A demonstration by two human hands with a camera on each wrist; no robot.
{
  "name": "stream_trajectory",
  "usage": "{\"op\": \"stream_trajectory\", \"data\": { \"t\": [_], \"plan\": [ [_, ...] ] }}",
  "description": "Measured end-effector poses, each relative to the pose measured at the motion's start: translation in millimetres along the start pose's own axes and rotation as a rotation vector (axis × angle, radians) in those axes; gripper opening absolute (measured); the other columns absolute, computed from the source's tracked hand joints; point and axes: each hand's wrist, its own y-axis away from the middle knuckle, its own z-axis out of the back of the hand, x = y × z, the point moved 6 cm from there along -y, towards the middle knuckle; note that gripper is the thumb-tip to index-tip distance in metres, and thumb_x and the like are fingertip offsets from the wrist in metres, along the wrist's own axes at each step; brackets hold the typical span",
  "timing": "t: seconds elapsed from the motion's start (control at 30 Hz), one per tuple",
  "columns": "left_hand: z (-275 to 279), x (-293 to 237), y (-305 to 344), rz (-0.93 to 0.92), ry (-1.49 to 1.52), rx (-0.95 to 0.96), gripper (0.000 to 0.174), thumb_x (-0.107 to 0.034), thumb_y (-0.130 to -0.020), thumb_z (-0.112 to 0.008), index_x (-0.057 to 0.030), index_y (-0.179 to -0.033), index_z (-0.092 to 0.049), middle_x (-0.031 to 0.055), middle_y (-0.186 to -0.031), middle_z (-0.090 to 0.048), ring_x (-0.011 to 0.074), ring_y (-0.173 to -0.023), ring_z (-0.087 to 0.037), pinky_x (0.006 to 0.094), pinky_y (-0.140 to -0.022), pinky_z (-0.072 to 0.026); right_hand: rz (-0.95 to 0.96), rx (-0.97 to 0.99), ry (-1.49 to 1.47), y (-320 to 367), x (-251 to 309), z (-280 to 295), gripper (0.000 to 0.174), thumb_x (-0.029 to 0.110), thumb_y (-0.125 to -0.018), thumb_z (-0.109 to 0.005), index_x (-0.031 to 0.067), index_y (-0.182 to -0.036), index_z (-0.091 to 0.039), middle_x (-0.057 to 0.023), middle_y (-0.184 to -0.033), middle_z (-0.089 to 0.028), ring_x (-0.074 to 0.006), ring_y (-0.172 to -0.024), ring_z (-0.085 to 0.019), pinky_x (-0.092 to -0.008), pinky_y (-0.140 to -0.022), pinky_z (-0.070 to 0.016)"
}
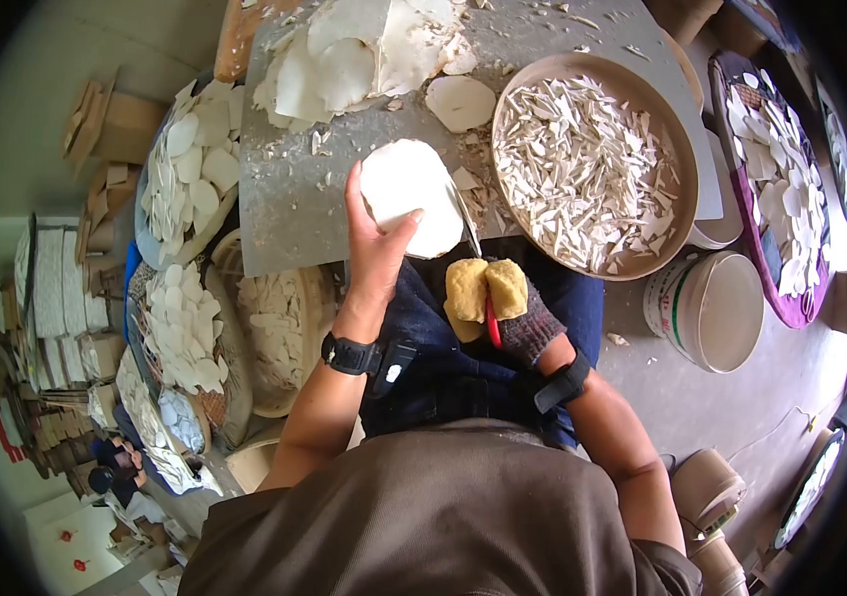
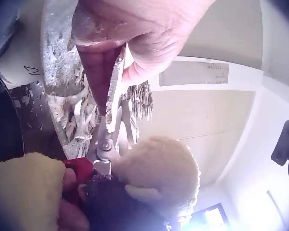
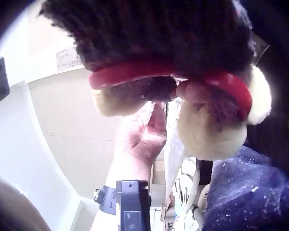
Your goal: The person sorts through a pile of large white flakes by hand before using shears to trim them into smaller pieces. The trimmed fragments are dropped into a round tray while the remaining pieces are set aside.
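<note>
A white, roughly round flat piece is pinched between the thumb and fingers of the bare left hand; in the left wrist view the piece shows edge-on. The right hand, in a dark knitted glove with yellow padding round the fingers, grips red-handled scissors. Their metal blades lie along the right edge of the piece. In the right wrist view the red handles loop round the gloved fingers. Whether the blades touch the piece, I cannot tell.
A round tray of white slivers stands on the grey table, right of the hands. Larger flat pieces lie at the back. Baskets of white pieces stand at left; a bucket is at right.
</note>
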Motion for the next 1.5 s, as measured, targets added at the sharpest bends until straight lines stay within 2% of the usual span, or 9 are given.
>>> {"op": "stream_trajectory", "data": {
  "t": [0.23, 0.3, 0.43, 0.53, 0.63, 0.73, 0.93, 1.33, 1.5],
  "plan": [
    [3, 5, 4, 0.101, 0.034, 0.060, 0.082, 0.002, -0.076, -0.065, -0.0063, -0.143, -0.017, 0.0146, -0.134, -0.038, 0.0218, -0.120, -0.044, 0.0347, -0.098, -0.0433, 0.106, 0.011, 0.261, -3, 21, 2, 0.030, 0.017, -0.064, -0.068, 0.0091, -0.093, -0.064, -0.0105, -0.082, -0.063, -0.0328, -0.076, -0.060, -0.0407, -0.064, -0.0494],
    [2, 7, 8, 0.146, 0.052, 0.073, 0.082, 0.001, -0.076, -0.065, -0.0067, -0.143, -0.018, 0.0142, -0.134, -0.038, 0.0219, -0.120, -0.043, 0.0352, -0.098, -0.0426, -0.063, 0.059, 0.094, -4, -5, 0, 0.022, 0.014, -0.078, -0.063, 0.0049, -0.098, -0.062, -0.0104, -0.089, -0.065, -0.0265, -0.084, -0.063, -0.0350, -0.071, -0.0498],
    [3, 11, 11, 0.191, 0.092, 0.051, 0.082, 0.001, -0.076, -0.066, -0.0072, -0.143, -0.019, 0.0135, -0.134, -0.039, 0.0217, -0.121, -0.043, 0.0351, -0.098, -0.0425, 0.041, 0.085, 0.335, 0, 0, 0, 0.018, 0.012, -0.085, -0.060, 0.0025, -0.100, -0.062, -0.0103, -0.092, -0.066, -0.0224, -0.087, -0.064, -0.0319, -0.074, -0.0503],
    [5, 10, 11, 0.240, 0.097, 0.047, 0.083, 0.002, -0.075, -0.065, -0.0069, -0.143, -0.019, 0.0132, -0.134, -0.039, 0.0216, -0.121, -0.043, 0.0350, -0.099, -0.0422, 0.006, 0.051, 0.204, 4, -2, -1, 0.017, 0.012, -0.085, -0.060, 0.0019, -0.100, -0.062, -0.0107, -0.092, -0.066, -0.0227, -0.086, -0.065, -0.0323, -0.073, -0.0506],
    [4, 10, 14, 0.272, 0.122, 0.079, 0.083, 0.003, -0.075, -0.065, -0.0060, -0.143, -0.020, 0.0129, -0.134, -0.039, 0.0214, -0.121, -0.043, 0.0348, -0.100, -0.0406, 0.027, 0.040, 0.225, 0, 4, 2, 0.027, 0.018, -0.065, -0.070, 0.0071, -0.089, -0.063, -0.0116, -0.082, -0.064, -0.0330, -0.075, -0.061, -0.0411, -0.065, -0.0496],
    [3, 12, 18, 0.299, 0.166, 0.133, 0.083, 0.004, -0.074, -0.065, -0.0053, -0.143, -0.020, 0.0127, -0.134, -0.039, 0.0215, -0.121, -0.043, 0.0348, -0.101, -0.0388, -0.085, 0.104, 0.218, -4, -5, 5, 0.016, 0.011, -0.083, -0.061, 0.0025, -0.097, -0.063, -0.0116, -0.091, -0.066, -0.0252, -0.086, -0.065, -0.0337, -0.073, -0.0508],
    [8, 17, 21, 0.395, 0.207, 0.142, 0.083, 0.005, -0.073, -0.065, -0.0050, -0.143, -0.020, 0.0125, -0.135, -0.039, 0.0217, -0.122, -0.042, 0.0347, -0.102, -0.0376, 0.143, 0.096, 0.531, 0, 14, 2, 0.017, 0.011, -0.081, -0.063, 0.0029, -0.097, -0.063, -0.0123, -0.091, -0.066, -0.0256, -0.086, -0.065, -0.0340, -0.074, -0.0511],
    [4, 3, 20, 0.401, 0.183, 0.332, 0.084, 0.004, -0.072, -0.067, -0.0057, -0.143, -0.023, 0.0121, -0.136, -0.039, 0.0213, -0.124, -0.041, 0.0332, -0.103, -0.0355, 0.009, 0.073, 0.265, 10, -16, 2, 0.016, 0.004, -0.083, -0.061, 0.0020, -0.099, -0.062, -0.0102, -0.095, -0.065, -0.0212, -0.090, -0.064, -0.0316, -0.078, -0.0512],
    [9, 9, 18, 0.446, 0.203, 0.353, 0.084, 0.004, -0.072, -0.067, -0.0058, -0.143, -0.024, 0.0118, -0.137, -0.039, 0.0208, -0.124, -0.041, 0.0325, -0.103, -0.0353, 0.082, -0.010, 0.265, 6, 1, 5, 0.023, 0.014, -0.070, -0.068, 0.0050, -0.091, -0.062, -0.0125, -0.083, -0.063, -0.0326, -0.077, -0.062, -0.0391, -0.067, -0.0502]
  ]
}}
